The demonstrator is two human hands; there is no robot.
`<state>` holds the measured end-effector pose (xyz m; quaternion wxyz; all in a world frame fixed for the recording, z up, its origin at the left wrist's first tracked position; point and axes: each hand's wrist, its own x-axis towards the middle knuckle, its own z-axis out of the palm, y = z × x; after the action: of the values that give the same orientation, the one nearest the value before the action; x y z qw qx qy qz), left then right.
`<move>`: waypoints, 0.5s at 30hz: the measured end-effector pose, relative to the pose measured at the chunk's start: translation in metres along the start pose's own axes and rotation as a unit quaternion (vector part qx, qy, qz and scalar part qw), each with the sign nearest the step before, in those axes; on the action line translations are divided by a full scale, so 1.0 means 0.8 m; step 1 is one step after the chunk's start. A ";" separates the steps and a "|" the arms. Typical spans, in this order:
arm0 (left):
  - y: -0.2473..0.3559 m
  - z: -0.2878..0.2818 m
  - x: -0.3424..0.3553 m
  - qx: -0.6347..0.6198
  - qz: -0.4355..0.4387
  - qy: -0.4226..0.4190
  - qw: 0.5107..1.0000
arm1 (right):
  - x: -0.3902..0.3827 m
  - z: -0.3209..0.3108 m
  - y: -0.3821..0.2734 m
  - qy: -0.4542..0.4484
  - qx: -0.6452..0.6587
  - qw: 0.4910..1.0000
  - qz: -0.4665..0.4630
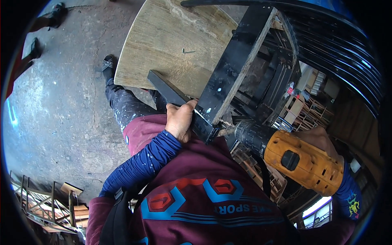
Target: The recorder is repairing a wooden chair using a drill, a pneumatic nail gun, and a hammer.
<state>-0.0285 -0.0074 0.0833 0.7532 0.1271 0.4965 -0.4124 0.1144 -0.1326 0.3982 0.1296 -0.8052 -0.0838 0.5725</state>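
Observation:
A black-painted wooden chair (pixel 226 61) with a slatted back lies tipped over a work board, its frame corner close to my body. My left hand (pixel 179 120) is closed around the black wood by that corner, where a short black leg (pixel 169 87) sticks out. In my right hand (pixel 320 141) is a yellow and black power drill (pixel 304 159), held level and partly covering the fingers. The drill's nose points left at the frame corner. Whether its tip touches the wood, I cannot tell.
The pale wooden board (pixel 143 41) under the chair carries sawdust (pixel 181 71) and a small screw (pixel 188 52). Wooden frames (pixel 45 200) stand at the lower left, and more wood pieces (pixel 302 108) are stacked at right. Other people's feet (pixel 34 49) show at the upper left.

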 end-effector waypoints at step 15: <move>0.007 0.016 -0.020 0.029 0.015 0.073 0.997 | -0.006 0.030 -0.020 0.017 -0.028 0.999 0.043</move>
<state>-0.0185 -0.0036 0.1017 0.7171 0.1854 0.5360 -0.4051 0.0908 -0.1161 0.3997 0.0832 -0.8210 -0.0629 0.5612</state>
